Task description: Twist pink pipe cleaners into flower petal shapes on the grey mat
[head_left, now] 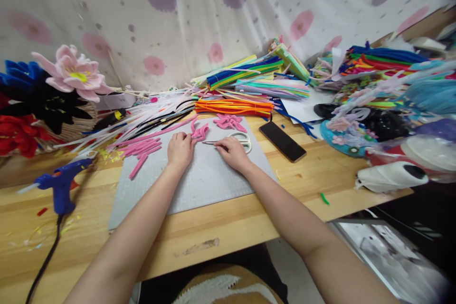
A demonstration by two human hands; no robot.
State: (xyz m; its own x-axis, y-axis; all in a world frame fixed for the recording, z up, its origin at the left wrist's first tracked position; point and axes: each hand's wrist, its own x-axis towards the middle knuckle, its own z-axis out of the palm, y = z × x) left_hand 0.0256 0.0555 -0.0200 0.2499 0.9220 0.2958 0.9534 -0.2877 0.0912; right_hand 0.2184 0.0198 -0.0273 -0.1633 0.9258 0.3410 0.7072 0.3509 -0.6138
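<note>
My left hand [180,150] rests on the grey cutting mat [210,178], its fingers closed at the near end of a bent pink pipe cleaner [200,132]. To its right, my right hand [232,153] lies over the middle of a pair of scissors with pale handles [246,142]. Its fingers are curled on the scissors, whose blades point left toward my left hand. A looped pink pipe cleaner shape [231,122] lies just behind the scissors. Several short pink pipe cleaner pieces [142,148] are spread left of my left hand.
A blue hot glue gun [62,185] with a cord stands at left, near fuzzy flowers [76,72]. Bundles of coloured pipe cleaners [233,108] line the back. A black phone [282,141] lies right of the mat. A white bottle-like object [392,176] sits near the right edge.
</note>
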